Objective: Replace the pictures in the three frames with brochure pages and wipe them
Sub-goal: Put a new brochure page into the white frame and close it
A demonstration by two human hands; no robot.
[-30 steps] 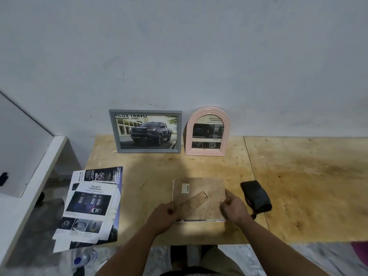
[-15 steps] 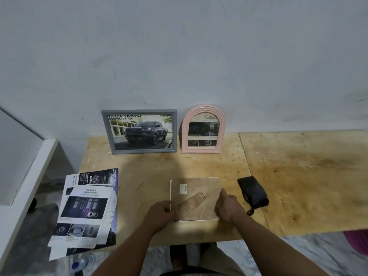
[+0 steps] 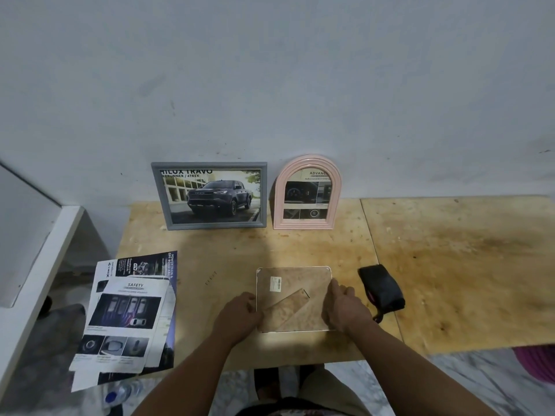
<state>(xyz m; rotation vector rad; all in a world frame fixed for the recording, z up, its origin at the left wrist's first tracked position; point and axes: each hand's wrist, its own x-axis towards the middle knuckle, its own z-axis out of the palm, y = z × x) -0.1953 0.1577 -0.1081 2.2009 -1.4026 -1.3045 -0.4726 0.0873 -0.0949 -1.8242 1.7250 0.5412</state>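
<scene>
Left hand [image 3: 240, 315]: forearm reaching up from the lower edge, fingers curled onto the left edge of the third frame [image 3: 292, 298], gripping it near its lower left corner.

Right hand [image 3: 342, 307]: forearm entering from the lower right, fingers bent over the frame's right edge, thumb on top, gripping it.

Third frame: square, rounded corners, lying face down on the plywood table [image 3: 450, 265] near its front edge, between the two hands. Mottled brown backing with a small white label [image 3: 275, 284] at upper left and a stand flap [image 3: 286, 306] lying diagonally across it. What it holds cannot be told from the back.

Grey frame [image 3: 210, 196]: rectangular, upright against the wall at the table's rear; holds a brochure page showing a dark pickup truck.

Pink frame [image 3: 307, 194]: arched, upright just right of the grey frame; holds a brochure page with dashboard photos.

Brochure pages [image 3: 129, 319]: loose stack overhanging the table's left front corner, top sheet headed "SAFETY".

Black cloth [image 3: 381, 288]: bunched, just right of the right hand.

Plastic bottle [image 3: 120, 394]: on the floor below the pages.
</scene>
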